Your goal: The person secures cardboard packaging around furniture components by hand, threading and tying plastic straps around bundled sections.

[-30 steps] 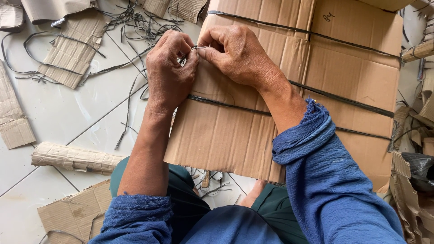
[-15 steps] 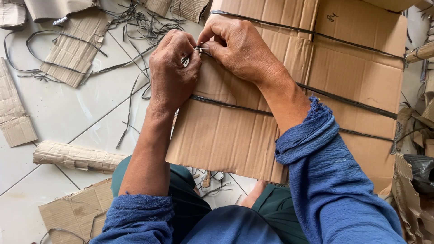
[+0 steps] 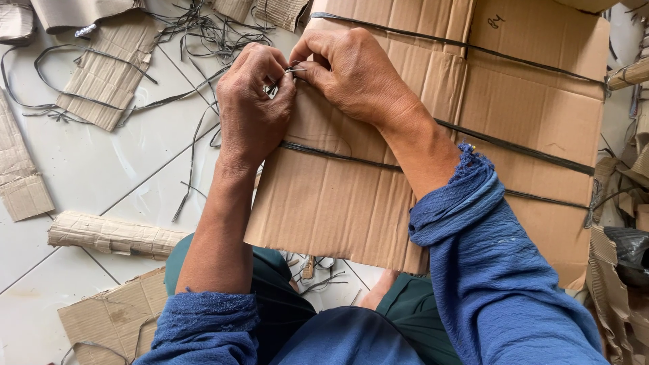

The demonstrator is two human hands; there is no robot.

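Observation:
A flattened brown cardboard bundle (image 3: 514, 115) lies across my lap and the tiled floor, bound by dark plastic straps (image 3: 514, 150). At its left edge my left hand (image 3: 251, 108) and my right hand (image 3: 355, 74) meet, fingers pinched together on the strap ends (image 3: 284, 76), a thin dark-and-silvery knot between the fingertips. Both forearms come out of rolled-up blue sleeves. What exactly lies under the fingertips is hidden.
Torn cardboard pieces (image 3: 101, 78) and a rolled cardboard strip (image 3: 111, 234) lie on the white tiled floor (image 3: 101, 169) at left. Loose dark strap offcuts (image 3: 209, 37) are scattered at the top. More cardboard scraps (image 3: 622, 203) pile up at the right edge.
Both hands stay pinched on the strap ends at the bundle's left edge, with only small shifts of the fingers. The bundle has barely moved.

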